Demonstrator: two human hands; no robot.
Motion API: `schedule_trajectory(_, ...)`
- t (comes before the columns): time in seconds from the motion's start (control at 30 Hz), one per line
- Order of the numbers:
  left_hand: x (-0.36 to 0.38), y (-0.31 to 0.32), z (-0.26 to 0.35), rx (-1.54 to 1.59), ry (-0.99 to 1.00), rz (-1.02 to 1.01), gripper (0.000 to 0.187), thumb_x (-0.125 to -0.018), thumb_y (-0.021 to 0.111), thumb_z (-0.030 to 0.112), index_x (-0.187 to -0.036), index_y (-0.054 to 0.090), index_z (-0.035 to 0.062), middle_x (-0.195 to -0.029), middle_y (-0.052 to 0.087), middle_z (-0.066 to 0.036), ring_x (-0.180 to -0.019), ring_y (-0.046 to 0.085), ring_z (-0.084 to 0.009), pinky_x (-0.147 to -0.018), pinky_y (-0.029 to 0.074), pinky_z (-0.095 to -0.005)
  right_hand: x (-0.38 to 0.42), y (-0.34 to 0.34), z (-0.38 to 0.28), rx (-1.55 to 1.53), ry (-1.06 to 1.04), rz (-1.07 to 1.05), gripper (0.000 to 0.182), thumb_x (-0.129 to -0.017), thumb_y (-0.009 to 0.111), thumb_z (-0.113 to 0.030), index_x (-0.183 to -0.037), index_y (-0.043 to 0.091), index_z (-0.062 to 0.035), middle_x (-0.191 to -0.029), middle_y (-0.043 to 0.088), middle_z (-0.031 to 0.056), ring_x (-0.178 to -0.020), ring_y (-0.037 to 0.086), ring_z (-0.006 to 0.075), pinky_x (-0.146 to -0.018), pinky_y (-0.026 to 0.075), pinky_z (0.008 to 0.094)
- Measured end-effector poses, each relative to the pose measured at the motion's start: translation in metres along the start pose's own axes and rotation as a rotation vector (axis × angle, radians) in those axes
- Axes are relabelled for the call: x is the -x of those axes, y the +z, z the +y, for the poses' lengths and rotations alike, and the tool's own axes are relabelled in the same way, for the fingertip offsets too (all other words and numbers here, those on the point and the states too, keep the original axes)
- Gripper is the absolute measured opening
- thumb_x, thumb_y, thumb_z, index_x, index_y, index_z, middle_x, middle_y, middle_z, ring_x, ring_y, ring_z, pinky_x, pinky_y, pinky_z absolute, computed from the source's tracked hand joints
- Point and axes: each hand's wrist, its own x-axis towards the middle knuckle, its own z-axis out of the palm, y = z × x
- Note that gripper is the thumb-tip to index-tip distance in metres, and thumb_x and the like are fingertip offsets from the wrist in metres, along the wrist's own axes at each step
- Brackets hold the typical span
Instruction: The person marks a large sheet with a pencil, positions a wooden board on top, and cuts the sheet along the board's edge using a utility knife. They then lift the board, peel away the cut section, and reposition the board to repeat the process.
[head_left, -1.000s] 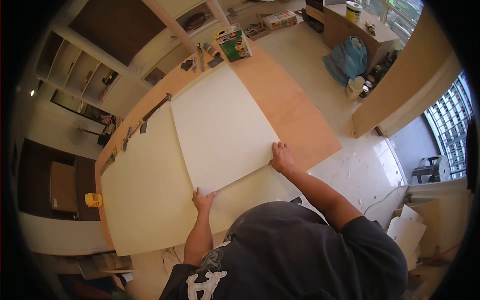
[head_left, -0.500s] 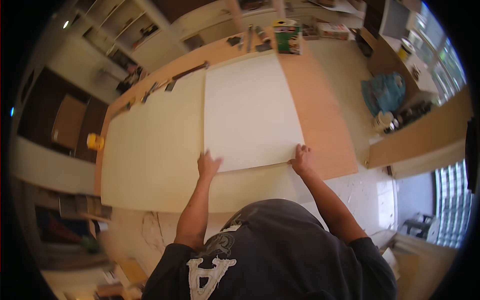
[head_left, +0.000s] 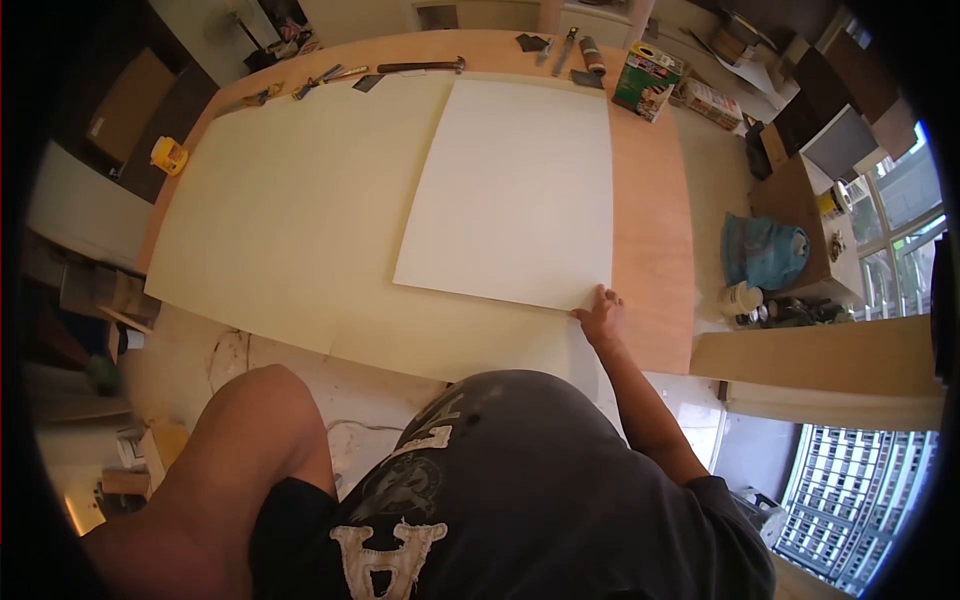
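A white rectangular board (head_left: 515,190) lies flat on a larger cream sheet (head_left: 290,220). My right hand (head_left: 602,316) touches the board's near right corner, with its thumb at the near edge, the fingers by the right side and a gap between them. The other near corner has no hand on it. My left arm is bent at the lower left, and its hand is out of view.
The wooden tabletop (head_left: 650,220) shows beyond the sheets. Along its far side lie a hammer (head_left: 420,67), hand tools, a roller (head_left: 592,56) and a green box (head_left: 648,82). A yellow tub (head_left: 169,156) stands at the left edge; a blue bag (head_left: 762,252) is at the right.
My left hand has left the board's near left corner and gone out of view. My right hand remains at the right corner. The view has turned, so the board appears rotated.
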Motion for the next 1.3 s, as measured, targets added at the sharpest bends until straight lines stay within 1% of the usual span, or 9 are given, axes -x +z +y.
schedule_trajectory(0.27,0.0,0.0,-0.001,0.11,-0.022,-0.004,0.022,-0.093,0.063,0.022,-0.108,0.062,0.0063,-0.113,0.063,-0.004,-0.095,0.063,-0.0148,-0.082,0.051,-0.032,-0.003,0.0,-0.002,-0.044,0.03,0.008,0.064,-0.065,0.089,-0.022,-0.117,0.059,0.0029,-0.115,0.061,0.0247,-0.109,0.056,0.0439,-0.095,0.047,0.0492)
schedule_trajectory(0.8,-0.012,-0.01,0.022,0.14,-0.176,-0.142,0.009,-0.093,0.065,0.018,-0.1,0.064,0.0118,-0.104,0.066,0.004,-0.084,0.062,-0.0081,-0.078,0.056,-0.0261,0.003,0.005,0.003,-0.057,-0.011,0.073,0.083,-0.065,0.089,-0.025,-0.132,0.054,0.0089,-0.121,0.06,0.0231,-0.112,0.054,0.0433,-0.097,0.047,0.046)
schedule_trajectory(0.87,-0.009,-0.012,0.027,0.125,-0.203,-0.099,0.01,-0.094,0.065,0.021,-0.101,0.065,0.014,-0.104,0.065,0.005,-0.084,0.06,-0.0059,-0.081,0.055,-0.0274,0.003,0.006,0.006,-0.047,-0.045,0.098,0.082,-0.065,0.089,-0.025,-0.131,0.054,0.0091,-0.12,0.061,0.0229,-0.111,0.054,0.0434,-0.096,0.048,0.0467)
schedule_trajectory(0.97,0.03,0.042,-0.002,0.062,-0.106,0.187,0.01,-0.095,0.065,0.025,-0.103,0.066,0.0189,-0.106,0.064,0.009,-0.084,0.057,-0.0022,-0.084,0.052,-0.0285,0.004,0.007,0.008,-0.059,-0.069,0.102,0.082,-0.064,0.09,-0.025,-0.131,0.055,0.0077,-0.119,0.061,0.0231,-0.109,0.055,0.0433,-0.094,0.048,0.0477)
schedule_trajectory(1.03,0.077,0.004,-0.012,-0.109,-0.146,0.029,0.023,-0.084,0.056,0.031,-0.082,0.06,0.0088,-0.078,0.06,-0.007,-0.067,0.06,-0.0161,-0.059,0.045,-0.0292,0.001,0.012,0.011,-0.079,-0.08,0.11,0.079,-0.064,0.09,-0.026,-0.126,0.055,0.0101,-0.115,0.06,0.025,-0.108,0.054,0.0437,-0.092,0.045,0.0476)
schedule_trajectory(1.13,0.103,0.033,-0.022,-0.37,-0.687,-0.23,0.024,-0.085,0.055,0.011,-0.098,0.065,-0.0062,-0.079,0.064,-0.014,-0.069,0.061,-0.0185,-0.058,0.046,-0.028,0.002,0.011,0.01,-0.04,-0.059,0.099,0.08,-0.065,0.089,-0.027,-0.128,0.056,0.0098,-0.121,0.061,0.026,-0.11,0.054,0.0439,-0.095,0.045,0.0475)
schedule_trajectory(1.17,0.145,0.047,-0.025,-0.311,-0.943,0.115,0.021,-0.086,0.061,-0.001,-0.105,0.066,-0.0077,-0.09,0.068,-0.009,-0.073,0.058,-0.0093,-0.066,0.047,-0.0239,0.004,0.008,0.008,-0.045,-0.047,0.089,0.08,-0.065,0.089,-0.027,-0.129,0.056,0.0093,-0.124,0.06,0.0263,-0.112,0.054,0.0441,-0.097,0.045,0.0471)
schedule_trajectory(1.2,0.175,0.04,-0.031,-0.337,-1.153,0.064,0.027,-0.088,0.057,-0.003,-0.114,0.061,-0.0108,-0.085,0.068,-0.013,-0.073,0.062,-0.0132,-0.069,0.05,-0.0256,0.005,0.005,0.006,-0.05,-0.035,0.084,0.081,-0.066,0.089,-0.027,-0.13,0.056,0.0088,-0.126,0.06,0.0267,-0.114,0.054,0.0442,-0.099,0.045,0.0467)
schedule_trajectory(1.3,0.302,0.029,-0.04,-0.401,-1.576,0.114,0.022,-0.094,0.054,0.007,-0.112,0.063,-0.0028,-0.077,0.059,-0.001,-0.067,0.055,-0.0071,-0.061,0.049,-0.0227,0.001,0.007,0.008,-0.076,-0.011,0.032,0.081,-0.068,0.089,-0.027,-0.133,0.055,0.0075,-0.131,0.058,0.0273,-0.121,0.052,0.0446,-0.103,0.044,0.0443)
